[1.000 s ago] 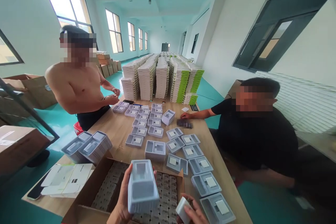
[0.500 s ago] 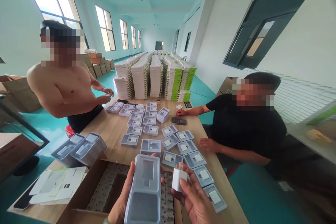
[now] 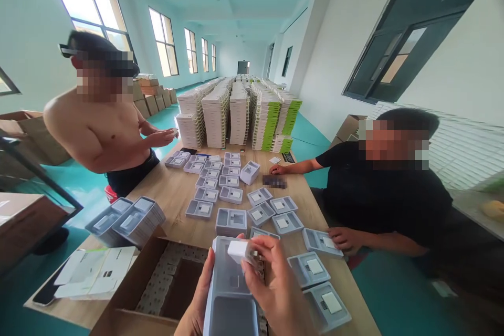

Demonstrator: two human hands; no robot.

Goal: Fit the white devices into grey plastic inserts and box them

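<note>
My left hand (image 3: 199,294) is closed round a stack of grey plastic trays (image 3: 231,315), each moulded with two compartments. Between the fingers of my right hand (image 3: 271,278) is a white charger plug (image 3: 239,251), held just over the far compartment of the top tray. Whether the plug touches the tray I cannot tell. Below my hands stands an open cardboard box (image 3: 136,302) with rows of white plugs (image 3: 157,273) inside. Several filled trays (image 3: 326,307), each holding a white piece, lie to the right of my right hand.
Two stacks of trays (image 3: 137,223) and flattened white cartons (image 3: 96,273) are at left. Tall stacks of white boxes (image 3: 240,115) stand at the back. A co-worker (image 3: 106,131) stands left; another person (image 3: 389,194) sits right, a hand on a tray (image 3: 315,239).
My right hand has brought the plug left over the top tray and turned it. The seated person's hand has moved a filled tray rightward. The standing co-worker's hands have shifted.
</note>
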